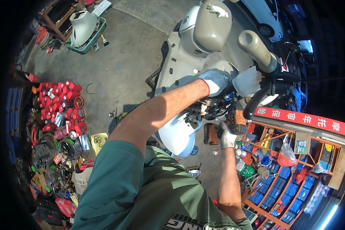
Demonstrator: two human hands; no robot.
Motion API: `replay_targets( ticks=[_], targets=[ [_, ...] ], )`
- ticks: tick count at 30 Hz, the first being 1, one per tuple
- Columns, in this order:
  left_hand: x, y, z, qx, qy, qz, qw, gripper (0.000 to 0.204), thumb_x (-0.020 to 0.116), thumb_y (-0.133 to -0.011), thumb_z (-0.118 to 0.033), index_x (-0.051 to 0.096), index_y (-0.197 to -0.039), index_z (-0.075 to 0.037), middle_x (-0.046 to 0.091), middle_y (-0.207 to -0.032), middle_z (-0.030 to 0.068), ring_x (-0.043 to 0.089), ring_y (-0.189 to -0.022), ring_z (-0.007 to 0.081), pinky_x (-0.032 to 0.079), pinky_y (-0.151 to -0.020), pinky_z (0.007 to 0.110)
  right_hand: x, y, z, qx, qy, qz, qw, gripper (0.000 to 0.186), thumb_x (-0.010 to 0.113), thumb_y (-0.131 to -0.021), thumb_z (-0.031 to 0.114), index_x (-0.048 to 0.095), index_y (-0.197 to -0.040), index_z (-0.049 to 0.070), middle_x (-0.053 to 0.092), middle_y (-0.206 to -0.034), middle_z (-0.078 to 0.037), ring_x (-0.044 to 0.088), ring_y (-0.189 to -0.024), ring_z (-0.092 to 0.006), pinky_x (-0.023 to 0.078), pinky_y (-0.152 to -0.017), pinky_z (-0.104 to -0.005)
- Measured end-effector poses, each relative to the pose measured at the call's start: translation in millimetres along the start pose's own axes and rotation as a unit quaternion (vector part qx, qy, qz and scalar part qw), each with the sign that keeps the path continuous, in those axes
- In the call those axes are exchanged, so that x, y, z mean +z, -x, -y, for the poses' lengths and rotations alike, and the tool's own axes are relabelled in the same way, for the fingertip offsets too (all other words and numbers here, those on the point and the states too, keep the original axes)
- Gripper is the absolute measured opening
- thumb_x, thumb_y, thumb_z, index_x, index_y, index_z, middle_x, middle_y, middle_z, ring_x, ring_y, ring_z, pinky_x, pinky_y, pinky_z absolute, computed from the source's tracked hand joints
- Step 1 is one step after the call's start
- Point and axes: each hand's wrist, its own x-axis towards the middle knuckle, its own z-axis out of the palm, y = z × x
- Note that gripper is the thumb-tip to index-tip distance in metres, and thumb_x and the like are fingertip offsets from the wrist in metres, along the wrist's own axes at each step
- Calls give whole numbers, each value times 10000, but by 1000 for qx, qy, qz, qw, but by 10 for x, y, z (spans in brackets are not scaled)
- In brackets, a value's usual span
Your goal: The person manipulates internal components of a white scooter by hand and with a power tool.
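Note:
My left hand (217, 82), in a white work glove with a red cuff, is at the exposed front of a beige scooter (172, 65). Its back is toward me, and its fingertips are hidden. Closer to me, my right hand (228, 137), in a matching glove, grips an orange and black cordless drill (237, 118). The drill's nose points toward dark wiring and metal parts (207, 105) below my left hand. Its orange battery pack (211, 133) sticks out beside the right hand. Under these parts shows a white front fender (176, 134).
Right of the hands are the scooter's handlebar grip (255, 102) and a whitish panel (247, 82). An orange shelf rack (295, 132) holds blue boxes. Red bottles (59, 101) crowd the left floor. A green tray (89, 44) holds a pale body panel; a screwdriver (122, 115) lies nearer.

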Motion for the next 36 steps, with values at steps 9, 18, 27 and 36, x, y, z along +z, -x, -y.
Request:
replay_targets(
  ticks=[9,18,27,36],
  targets=[
    [112,-49,31,0,-3,-9,1000,199,552,-804,-119,716,-866,-26,691,-875,173,669,-867,336,528,-762,404,12,39,99,-14,-11,9,1000,442,734,-766,21,560,-1171,0,615,-1055,-84,594,-935,-191,510,-830,-348],
    [300,-223,106,-2,8,28,1000,249,535,-841,-150,693,-1007,-53,669,-1070,155,642,-981,333,511,-844,398,25,8,-8,-64,-2,-8,998,454,757,-743,29,580,-1161,12,616,-1077,-59,571,-938,-166,484,-815,-328],
    [171,-192,-14,36,99,-78,991,278,545,-869,-179,651,-1092,-52,658,-1061,179,632,-980,334,498,-860,390,-27,-56,9,-188,133,-21,973,405,739,-716,49,603,-1096,9,637,-980,-81,602,-878,-209,494,-793,-347],
    [196,-207,-13,46,88,-88,991,255,529,-878,-154,654,-1065,-34,661,-1016,193,639,-938,340,509,-821,392,-72,-56,29,-229,179,1,957,459,720,-721,52,598,-1162,6,644,-1080,-131,616,-989,-264,485,-863,-372]
  ],
)
